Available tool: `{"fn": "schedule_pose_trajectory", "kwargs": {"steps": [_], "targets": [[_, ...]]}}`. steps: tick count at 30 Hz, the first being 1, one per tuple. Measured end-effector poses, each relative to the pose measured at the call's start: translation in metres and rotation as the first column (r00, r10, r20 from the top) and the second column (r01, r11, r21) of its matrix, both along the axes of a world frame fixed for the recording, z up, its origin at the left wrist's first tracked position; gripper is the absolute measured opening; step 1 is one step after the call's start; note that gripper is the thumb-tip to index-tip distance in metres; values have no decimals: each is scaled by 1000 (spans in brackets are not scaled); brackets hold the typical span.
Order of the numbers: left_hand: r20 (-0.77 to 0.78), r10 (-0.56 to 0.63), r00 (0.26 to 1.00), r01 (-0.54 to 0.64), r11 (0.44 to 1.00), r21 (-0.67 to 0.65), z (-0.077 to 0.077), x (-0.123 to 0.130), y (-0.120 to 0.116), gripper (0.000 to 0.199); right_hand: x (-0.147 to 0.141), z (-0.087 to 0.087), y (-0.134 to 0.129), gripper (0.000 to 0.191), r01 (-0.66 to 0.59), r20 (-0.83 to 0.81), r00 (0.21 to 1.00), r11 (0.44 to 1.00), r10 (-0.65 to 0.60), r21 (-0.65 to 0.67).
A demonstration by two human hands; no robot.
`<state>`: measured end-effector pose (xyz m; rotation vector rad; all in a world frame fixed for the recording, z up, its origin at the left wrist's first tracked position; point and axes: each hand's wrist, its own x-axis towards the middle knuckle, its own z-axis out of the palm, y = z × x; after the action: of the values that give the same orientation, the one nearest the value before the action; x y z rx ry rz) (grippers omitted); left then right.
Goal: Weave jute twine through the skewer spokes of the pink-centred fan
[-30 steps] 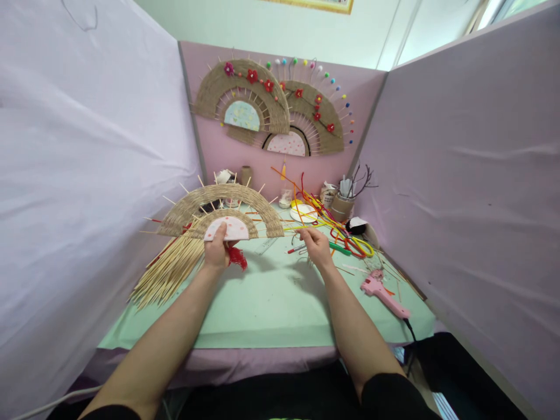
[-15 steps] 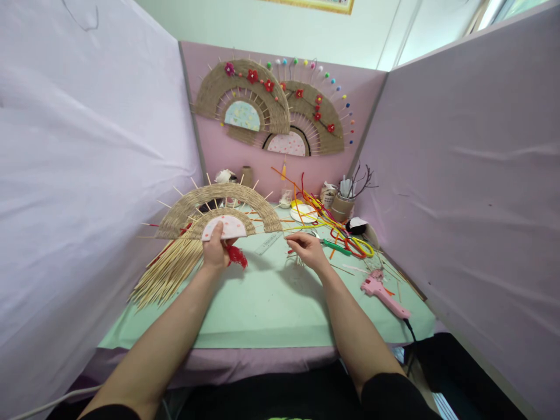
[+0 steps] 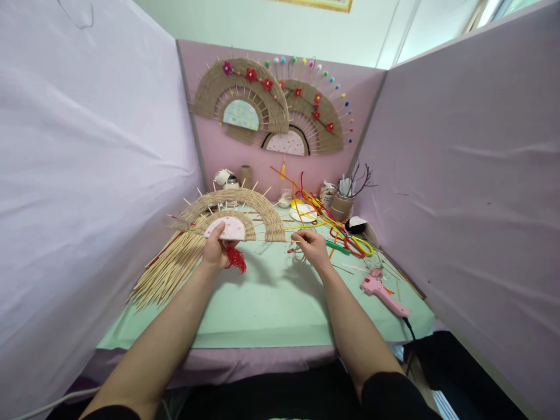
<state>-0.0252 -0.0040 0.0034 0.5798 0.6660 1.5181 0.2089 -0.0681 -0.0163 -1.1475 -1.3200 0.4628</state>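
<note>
A woven twine fan (image 3: 268,213) with thin sticks poking out of its arc is held above the table. My left hand (image 3: 215,248) grips its base, thumb over the white half-circle with pink dots (image 3: 233,228). Below that hand hangs a red tassel (image 3: 236,261). My right hand (image 3: 310,245) is pinched at the tip of the stick that runs out from the fan's lower right edge; whether it holds the stick or a thread there is too small to tell.
Loose sticks (image 3: 164,274) lie at the left. Coloured pipe cleaners (image 3: 361,246), green-handled scissors (image 3: 338,247) and a pink glue gun (image 3: 385,296) lie at the right. Two finished fans (image 3: 324,114) hang on the pink back panel. A pot with twigs (image 3: 342,206) stands behind.
The fan has turned and shifted slightly to the right, its left end now nearer my left hand. My right hand has moved a little to the right.
</note>
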Motion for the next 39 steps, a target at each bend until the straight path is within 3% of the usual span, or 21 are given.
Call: {"fn": "schedule_pose_trajectory", "kwargs": {"steps": [4,9,13,19,24,31,35,39], "targets": [[-8,-8,1000,8,1000,0,0,-1,2,13,4,-1,0,20,122,100,986,988,-131,96],[-52,-22,998,24,1000,20,-1,-1,5,12,8,-1,0,21,166,194,960,967,-203,193],[-83,-67,994,66,998,-15,-2,-5,7,14,12,-3,2,19,94,185,975,985,-121,145],[-106,-147,983,143,989,-50,-1,-11,9,11,17,-4,5,17,-52,9,999,997,52,49],[-101,-157,982,154,987,-41,1,-11,9,9,13,-3,4,17,-85,-38,996,996,85,3],[-46,-161,986,152,975,-161,1,-6,5,13,3,-7,4,15,-191,-117,976,981,185,-45],[-56,-265,963,252,952,-173,0,-3,1,13,0,-8,4,18,-245,-82,967,968,240,-59],[26,-255,967,255,952,-170,1,-6,2,15,2,-8,4,19,-218,-1,976,975,218,-46]]}}
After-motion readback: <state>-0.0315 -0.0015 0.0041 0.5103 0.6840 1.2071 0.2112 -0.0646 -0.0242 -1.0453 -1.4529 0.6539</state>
